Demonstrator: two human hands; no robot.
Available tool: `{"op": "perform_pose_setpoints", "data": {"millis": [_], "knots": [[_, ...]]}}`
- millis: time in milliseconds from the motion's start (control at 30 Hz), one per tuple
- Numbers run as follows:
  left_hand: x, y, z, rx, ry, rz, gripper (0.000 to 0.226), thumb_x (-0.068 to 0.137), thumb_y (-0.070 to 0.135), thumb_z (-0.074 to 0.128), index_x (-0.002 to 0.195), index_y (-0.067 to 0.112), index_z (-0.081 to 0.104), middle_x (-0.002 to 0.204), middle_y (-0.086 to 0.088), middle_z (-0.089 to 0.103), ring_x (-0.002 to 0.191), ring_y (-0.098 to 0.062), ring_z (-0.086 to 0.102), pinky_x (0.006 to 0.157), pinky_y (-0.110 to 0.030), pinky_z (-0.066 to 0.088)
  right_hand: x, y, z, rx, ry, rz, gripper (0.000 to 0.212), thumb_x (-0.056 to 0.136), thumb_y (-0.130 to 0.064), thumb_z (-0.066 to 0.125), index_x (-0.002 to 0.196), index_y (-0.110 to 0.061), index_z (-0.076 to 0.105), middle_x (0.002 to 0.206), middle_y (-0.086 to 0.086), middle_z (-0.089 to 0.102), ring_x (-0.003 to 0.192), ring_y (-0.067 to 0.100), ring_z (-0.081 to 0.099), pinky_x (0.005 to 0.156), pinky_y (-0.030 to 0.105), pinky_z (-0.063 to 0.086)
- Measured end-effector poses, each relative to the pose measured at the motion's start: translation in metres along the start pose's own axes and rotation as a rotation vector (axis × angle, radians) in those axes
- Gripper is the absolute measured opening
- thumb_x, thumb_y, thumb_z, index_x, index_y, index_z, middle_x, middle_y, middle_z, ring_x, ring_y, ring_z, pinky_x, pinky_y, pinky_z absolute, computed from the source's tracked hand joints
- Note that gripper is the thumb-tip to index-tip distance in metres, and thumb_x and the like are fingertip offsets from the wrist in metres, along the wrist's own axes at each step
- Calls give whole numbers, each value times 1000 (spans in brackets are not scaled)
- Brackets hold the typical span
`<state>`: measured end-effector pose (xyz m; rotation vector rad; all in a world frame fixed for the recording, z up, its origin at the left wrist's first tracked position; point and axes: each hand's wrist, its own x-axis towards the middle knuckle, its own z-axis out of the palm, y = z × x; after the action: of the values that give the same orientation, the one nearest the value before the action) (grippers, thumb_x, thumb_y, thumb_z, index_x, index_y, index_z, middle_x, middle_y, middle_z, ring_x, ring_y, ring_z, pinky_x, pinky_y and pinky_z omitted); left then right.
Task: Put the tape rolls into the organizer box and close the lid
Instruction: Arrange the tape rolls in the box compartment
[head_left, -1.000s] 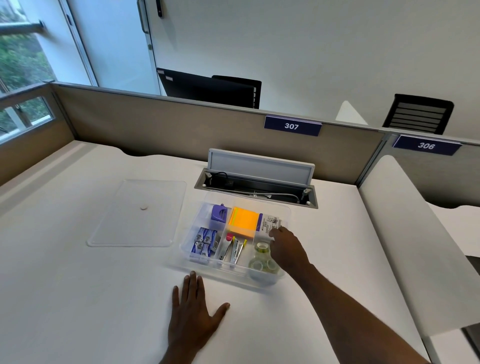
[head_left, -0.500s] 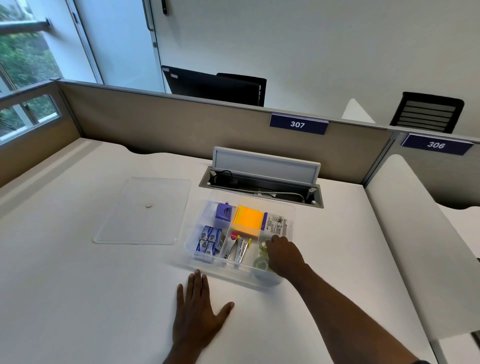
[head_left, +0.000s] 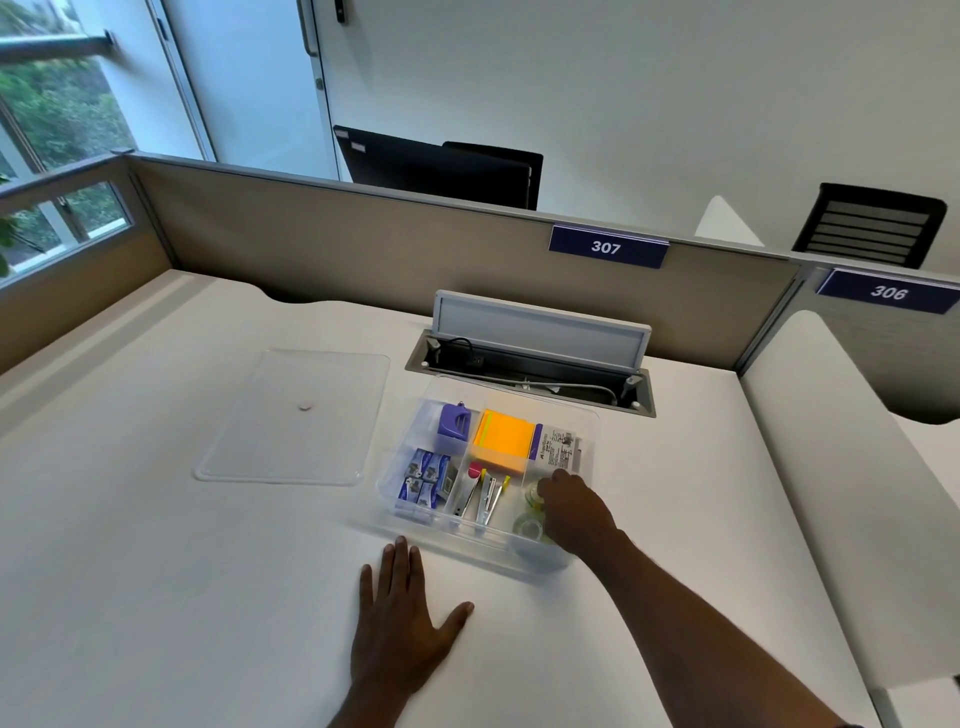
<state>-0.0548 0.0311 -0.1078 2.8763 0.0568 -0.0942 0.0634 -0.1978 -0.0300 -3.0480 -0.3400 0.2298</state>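
A: Head view: the right hand (head_left: 574, 512) sits curled over the tape rolls (head_left: 531, 524) in the organizer box's (head_left: 447, 538) near-right compartment; whether it grips one, I cannot tell.

B: Seat them flat, below the rim, so the lid (head_left: 294, 417) closes. The left hand (head_left: 402, 629) lies flat and empty on the desk.

A: A second ago the right hand was farther back, by the labelled packet (head_left: 561, 445).
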Motion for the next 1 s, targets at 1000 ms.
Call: {"op": "perform_pose_setpoints", "data": {"millis": [1000], "knots": [[1,1,-3,-9,-21,-11,113,68,90,4,150,14,5,161,-7,4,149,-24,-1,122,-49,3,0,-3,3,-84,59,32,36,91,-26,57,123,-10,51,122,13,60,107,29,59,91,40,50]]}}
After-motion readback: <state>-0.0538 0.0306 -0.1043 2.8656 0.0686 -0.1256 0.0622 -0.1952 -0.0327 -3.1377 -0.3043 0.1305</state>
